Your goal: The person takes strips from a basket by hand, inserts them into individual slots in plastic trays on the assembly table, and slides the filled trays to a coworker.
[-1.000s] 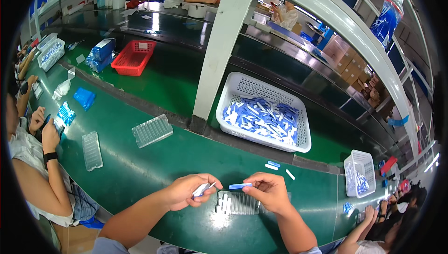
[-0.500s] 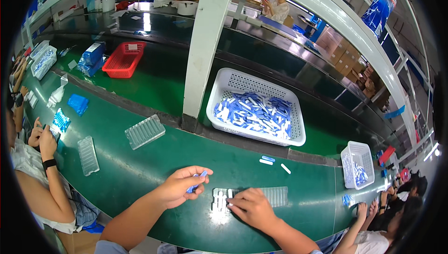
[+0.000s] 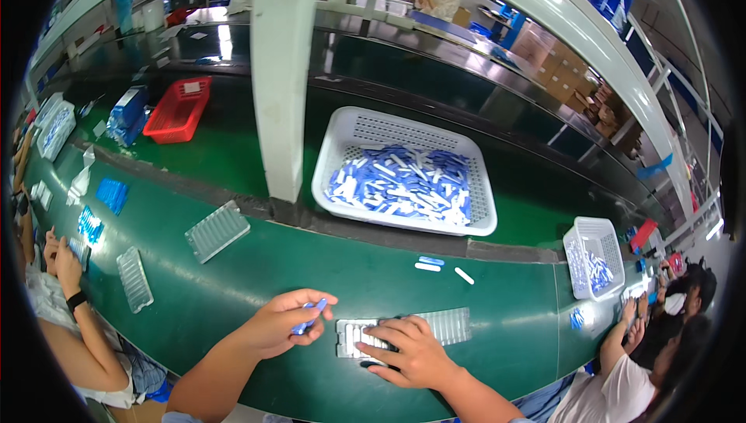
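My left hand (image 3: 286, 323) hovers above the green table, its fingers closed around a few slim blue plastic pieces (image 3: 311, 316). Beside it, my right hand (image 3: 412, 351) rests over a clear slotted plastic tray (image 3: 342, 341), fingers spread and lying on it. White pieces (image 3: 358, 336) sit in the tray's slots, partly covered by those fingers. Another clear ribbed tray (image 3: 454, 325) extends from behind my right hand. Farther off lie a blue and white piece (image 3: 428, 264) and a lone white strip (image 3: 464, 276).
A white basket (image 3: 330, 197) heaped with blue and white pieces stands beyond the ledge, right of a white post (image 3: 284, 112). Clear trays (image 3: 217, 232) lie to the left. Other people work on both sides; a smaller basket (image 3: 579, 267) stands right, a red basket (image 3: 167, 124) far left.
My right hand's fingers have gone from pinching a white piece to spreading flat over the tray. The left hand keeps its blue pieces. The whole view has shifted slightly.
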A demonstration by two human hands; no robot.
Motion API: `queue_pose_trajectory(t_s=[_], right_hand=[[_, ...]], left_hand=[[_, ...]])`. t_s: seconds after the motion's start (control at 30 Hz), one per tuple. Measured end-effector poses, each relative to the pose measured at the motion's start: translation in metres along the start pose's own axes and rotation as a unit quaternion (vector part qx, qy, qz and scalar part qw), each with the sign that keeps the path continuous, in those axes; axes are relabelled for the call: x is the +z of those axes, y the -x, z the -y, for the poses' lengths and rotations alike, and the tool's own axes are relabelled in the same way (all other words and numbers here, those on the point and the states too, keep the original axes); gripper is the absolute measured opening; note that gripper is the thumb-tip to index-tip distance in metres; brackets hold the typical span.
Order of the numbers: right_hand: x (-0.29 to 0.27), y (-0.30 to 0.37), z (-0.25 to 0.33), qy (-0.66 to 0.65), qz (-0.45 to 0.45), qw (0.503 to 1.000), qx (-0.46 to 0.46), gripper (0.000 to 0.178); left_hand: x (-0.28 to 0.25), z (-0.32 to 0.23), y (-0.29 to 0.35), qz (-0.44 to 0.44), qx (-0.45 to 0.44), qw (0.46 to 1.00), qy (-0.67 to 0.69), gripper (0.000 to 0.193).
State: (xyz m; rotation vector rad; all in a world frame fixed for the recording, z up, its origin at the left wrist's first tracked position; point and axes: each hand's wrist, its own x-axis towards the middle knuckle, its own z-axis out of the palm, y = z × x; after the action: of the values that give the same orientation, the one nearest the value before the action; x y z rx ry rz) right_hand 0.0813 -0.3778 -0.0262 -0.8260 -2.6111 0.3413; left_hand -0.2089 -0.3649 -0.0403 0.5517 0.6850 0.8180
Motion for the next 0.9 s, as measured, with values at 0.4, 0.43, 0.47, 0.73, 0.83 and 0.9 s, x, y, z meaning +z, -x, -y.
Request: queue_pose_trajectory(t_s=[0.4, 0.43, 0.47, 0.73, 0.83, 0.9], right_hand=[[0.012, 0.01, -0.004, 0.045, -0.115, 0.992, 0.036, 0.046], [0.012, 0.012, -0.004, 0.043, -0.12, 0.991, 0.036, 0.046], [0.013, 0.013, -0.003, 0.059, -0.146, 0.986, 0.046, 0.043], [0.023, 0.017, -0.003, 0.116, -0.247, 0.958, 0.089, 0.029], [0.024, 0.017, -0.002, 0.123, -0.264, 0.952, 0.1, 0.028], [0.023, 0.017, -0.004, 0.132, -0.263, 0.952, 0.083, 0.03]], left_hand=[[-0.009, 0.006, -0.004, -0.034, -0.037, 0.998, 0.037, 0.018], [-0.005, 0.005, -0.006, -0.029, -0.037, 0.999, 0.027, 0.017], [-0.003, 0.005, -0.006, -0.024, -0.037, 0.999, 0.018, 0.015], [-0.005, 0.005, 0.0, 0.038, -0.019, 0.999, 0.025, 0.016], [-0.012, 0.008, -0.004, 0.042, -0.019, 0.999, 0.009, 0.017], [-0.013, 0.006, -0.004, 0.055, -0.017, 0.998, 0.003, 0.018]])
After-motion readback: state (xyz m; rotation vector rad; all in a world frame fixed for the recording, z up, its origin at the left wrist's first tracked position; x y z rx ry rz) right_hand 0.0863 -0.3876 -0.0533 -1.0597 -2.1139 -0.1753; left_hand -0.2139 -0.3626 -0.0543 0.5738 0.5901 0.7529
